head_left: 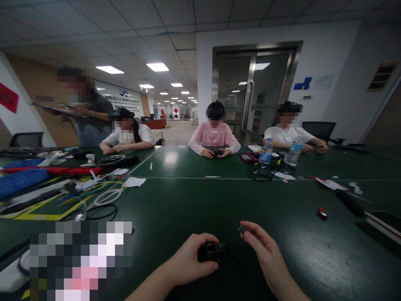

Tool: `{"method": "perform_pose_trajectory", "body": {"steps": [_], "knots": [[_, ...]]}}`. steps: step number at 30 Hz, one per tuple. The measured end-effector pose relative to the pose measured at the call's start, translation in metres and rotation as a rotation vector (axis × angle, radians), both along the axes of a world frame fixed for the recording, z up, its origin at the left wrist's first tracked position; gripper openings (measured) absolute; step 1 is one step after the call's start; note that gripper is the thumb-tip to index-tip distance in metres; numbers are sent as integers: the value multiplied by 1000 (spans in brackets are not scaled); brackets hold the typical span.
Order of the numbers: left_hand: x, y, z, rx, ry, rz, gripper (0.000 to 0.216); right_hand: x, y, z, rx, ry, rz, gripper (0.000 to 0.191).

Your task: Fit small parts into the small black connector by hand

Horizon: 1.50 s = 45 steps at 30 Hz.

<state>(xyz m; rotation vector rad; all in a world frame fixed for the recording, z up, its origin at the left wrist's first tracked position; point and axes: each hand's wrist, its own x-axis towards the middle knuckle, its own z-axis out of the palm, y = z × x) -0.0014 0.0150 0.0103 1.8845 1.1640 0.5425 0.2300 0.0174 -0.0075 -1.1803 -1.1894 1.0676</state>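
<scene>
My left hand (196, 257) is wrapped round a small glossy black object (216, 252) low over the green table. Its thumb and fingers grip it from the left side; I cannot make out its exact kind. To the right of it, and apart from it, my right hand (261, 246) pinches a tiny bluish-grey piece (241, 229) between thumb and fingertips. That piece is mostly covered by the fingers and too small to name.
Cables (108, 196), blue trays (23, 184) and tools crowd the left side of the green table (175, 205). A small red-and-black item (321, 213) lies right. Water bottles (293, 152) stand farther back. Co-workers sit across the table; another person stands back left.
</scene>
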Motion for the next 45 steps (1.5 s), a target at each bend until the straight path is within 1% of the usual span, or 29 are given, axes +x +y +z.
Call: {"method": "perform_pose_trajectory", "body": {"steps": [10, 21, 30, 35, 38, 45], "knots": [[-1, -1, -1, -21, -1, 6, 49, 2, 1, -6, -6, -10, 21, 35], [-2, 1, -1, -9, 10, -2, 49, 0, -1, -1, -7, 23, 38, 33], [0, -2, 7, -25, 19, -4, 48, -1, 0, -1, -29, 28, 44, 35], [0, -1, 3, -1, 4, -2, 47, -5, -4, 5, -13, -17, 82, 34], [0, -1, 2, 4, -5, -5, 47, -8, -7, 8, -15, -59, 132, 34], [1, -1, 4, 2, -7, 11, 47, -12, -8, 6, 0, -165, 220, 35]]}}
